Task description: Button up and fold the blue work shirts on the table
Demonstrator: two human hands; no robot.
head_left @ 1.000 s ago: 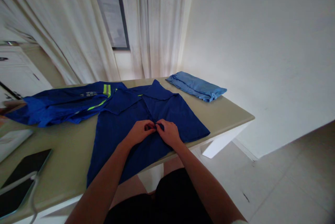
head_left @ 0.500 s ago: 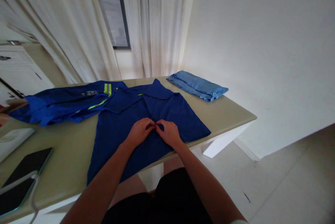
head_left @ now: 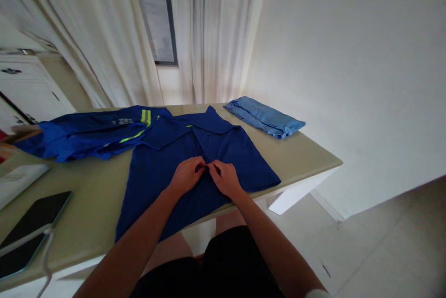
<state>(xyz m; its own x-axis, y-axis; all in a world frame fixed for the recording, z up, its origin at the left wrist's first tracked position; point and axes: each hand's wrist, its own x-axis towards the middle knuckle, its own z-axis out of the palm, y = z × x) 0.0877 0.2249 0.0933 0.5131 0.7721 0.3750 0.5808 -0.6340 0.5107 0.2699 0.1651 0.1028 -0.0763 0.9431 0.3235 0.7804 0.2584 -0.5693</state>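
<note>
A dark blue work shirt (head_left: 163,168) with yellow-green trim lies spread over the near part of the table, its lower edge hanging at the front. My left hand (head_left: 187,175) pinches the cloth along the middle front opening. Right beside it, my right hand (head_left: 226,177) is closed on the same spot, fingertips almost touching those of the left. Whatever small part is between the fingers, perhaps just the fabric edge, is too small to make out. Beyond the shirt to the left lies a blue garment part (head_left: 87,133) with a reflective stripe and pale printing.
A folded light blue garment (head_left: 266,117) lies at the table's (head_left: 310,158) far right, near the wall. To the left are a black tablet (head_left: 35,219) with a pale cable (head_left: 47,256) and a white flat box (head_left: 21,184). Curtains (head_left: 216,33) hang behind.
The view has shifted slightly. Both hands stay at the same spot on the shirt front, with only small finger movements.
</note>
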